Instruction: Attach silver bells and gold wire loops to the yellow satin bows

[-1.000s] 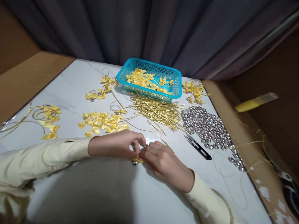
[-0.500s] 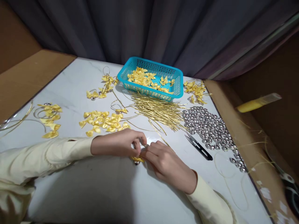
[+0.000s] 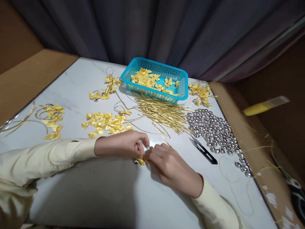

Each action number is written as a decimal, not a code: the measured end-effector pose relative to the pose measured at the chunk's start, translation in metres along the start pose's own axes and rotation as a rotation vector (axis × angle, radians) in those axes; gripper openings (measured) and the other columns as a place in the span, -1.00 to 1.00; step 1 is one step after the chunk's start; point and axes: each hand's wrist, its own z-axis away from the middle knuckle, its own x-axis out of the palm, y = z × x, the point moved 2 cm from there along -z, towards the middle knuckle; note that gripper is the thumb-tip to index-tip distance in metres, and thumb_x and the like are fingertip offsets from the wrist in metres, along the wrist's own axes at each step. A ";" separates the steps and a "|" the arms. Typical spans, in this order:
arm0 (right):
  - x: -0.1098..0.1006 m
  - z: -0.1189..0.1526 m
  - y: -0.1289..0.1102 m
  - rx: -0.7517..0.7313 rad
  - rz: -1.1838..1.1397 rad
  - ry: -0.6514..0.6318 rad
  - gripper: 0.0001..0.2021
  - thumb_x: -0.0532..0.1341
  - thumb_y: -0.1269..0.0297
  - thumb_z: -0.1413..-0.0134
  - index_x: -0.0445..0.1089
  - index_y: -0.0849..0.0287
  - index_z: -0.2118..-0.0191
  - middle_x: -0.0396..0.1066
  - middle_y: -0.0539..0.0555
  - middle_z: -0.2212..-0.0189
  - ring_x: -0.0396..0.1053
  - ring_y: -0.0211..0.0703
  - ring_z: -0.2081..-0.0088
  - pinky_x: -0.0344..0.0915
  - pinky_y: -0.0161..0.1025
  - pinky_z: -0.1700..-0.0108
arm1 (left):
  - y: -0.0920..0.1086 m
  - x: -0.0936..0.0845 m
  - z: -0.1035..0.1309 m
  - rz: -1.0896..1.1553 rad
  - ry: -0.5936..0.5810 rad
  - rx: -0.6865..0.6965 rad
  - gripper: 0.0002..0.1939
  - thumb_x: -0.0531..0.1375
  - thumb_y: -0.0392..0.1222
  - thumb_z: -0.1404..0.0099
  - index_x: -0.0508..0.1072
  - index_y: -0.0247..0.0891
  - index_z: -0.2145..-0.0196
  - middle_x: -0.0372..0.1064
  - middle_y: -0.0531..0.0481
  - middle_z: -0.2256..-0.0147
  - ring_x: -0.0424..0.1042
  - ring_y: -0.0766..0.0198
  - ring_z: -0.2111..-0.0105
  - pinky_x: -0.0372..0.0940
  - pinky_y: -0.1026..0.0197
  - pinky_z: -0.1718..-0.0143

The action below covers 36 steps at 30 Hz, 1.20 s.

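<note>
My left hand is closed, thumb and index finger pinched at a gold cord that barely shows between the fingertips. From the right, my right hand meets it, its fingers closed on the same small piece. Below the fingertips hangs a yellow ribbon bow with a silver bell at its left side. Most of the cord is hidden by my fingers. Just beyond my left hand lie loose yellow bows, and past both hands is a heap of gold cords.
A turquoise basket of bows stands at the back. Silver bells are piled at the right, beside black thread snips. Finished-looking bow loops lie at the left and back right. Scissors rest beyond the table's right edge.
The bow and bell between my fingers have turned, the bell swinging from below the bow to its left. Both hands stay in nearly the same place, still pinching.
</note>
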 end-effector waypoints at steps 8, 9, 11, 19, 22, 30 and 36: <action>-0.006 -0.002 0.010 0.213 -0.303 0.105 -0.93 0.14 0.51 -0.12 0.32 0.24 0.32 0.36 0.12 0.34 0.26 -0.14 0.27 0.20 -0.22 0.25 | -0.002 0.001 0.002 -0.018 0.039 0.002 -0.73 0.12 -0.34 -0.01 0.37 -0.30 0.25 0.52 0.02 0.47 0.46 0.25 0.47 0.20 0.35 0.49; -0.004 -0.002 0.010 0.224 -0.323 0.109 -0.95 0.16 0.50 -0.12 0.33 0.24 0.32 0.36 0.12 0.34 0.27 -0.13 0.26 0.21 -0.22 0.25 | -0.001 0.000 0.002 -0.017 0.035 -0.003 -0.73 0.12 -0.34 -0.01 0.37 -0.30 0.26 0.52 0.02 0.46 0.46 0.25 0.46 0.20 0.36 0.50; -0.001 -0.003 0.009 0.244 -0.349 0.120 -0.96 0.18 0.48 -0.11 0.35 0.25 0.32 0.37 0.12 0.35 0.27 -0.13 0.27 0.21 -0.21 0.25 | -0.001 0.000 0.002 -0.016 0.025 -0.011 -0.75 0.13 -0.33 -0.02 0.36 -0.30 0.26 0.52 0.02 0.46 0.46 0.24 0.46 0.20 0.36 0.50; 0.010 -0.006 0.006 0.220 -0.333 0.190 -0.90 0.17 0.53 -0.10 0.37 0.22 0.35 0.39 0.09 0.39 0.26 -0.13 0.29 0.18 -0.18 0.23 | -0.006 0.001 0.001 0.078 -0.040 -0.020 -0.71 0.15 -0.32 -0.02 0.31 -0.26 0.23 0.50 0.08 0.46 0.45 0.28 0.43 0.20 0.37 0.47; 0.011 -0.006 0.006 0.214 -0.347 0.204 -0.90 0.15 0.52 -0.12 0.36 0.21 0.35 0.39 0.08 0.40 0.26 -0.14 0.30 0.18 -0.18 0.23 | -0.007 0.001 0.000 0.087 -0.051 -0.022 -0.71 0.16 -0.31 -0.01 0.31 -0.25 0.24 0.50 0.09 0.46 0.44 0.29 0.44 0.20 0.36 0.46; 0.009 -0.007 0.003 0.194 -0.362 0.218 -0.86 0.10 0.49 -0.16 0.35 0.19 0.36 0.39 0.07 0.41 0.27 -0.16 0.32 0.18 -0.20 0.23 | -0.008 -0.001 0.000 0.090 -0.065 -0.020 -0.70 0.16 -0.32 0.01 0.31 -0.25 0.25 0.49 0.09 0.46 0.43 0.30 0.46 0.19 0.38 0.50; 0.008 -0.007 -0.003 0.135 -0.361 0.233 -0.87 0.09 0.48 -0.18 0.35 0.19 0.35 0.41 0.07 0.39 0.27 -0.16 0.29 0.17 -0.19 0.21 | -0.010 -0.002 -0.001 0.057 -0.089 -0.013 -0.70 0.18 -0.30 0.01 0.31 -0.25 0.25 0.49 0.10 0.48 0.42 0.31 0.47 0.16 0.40 0.52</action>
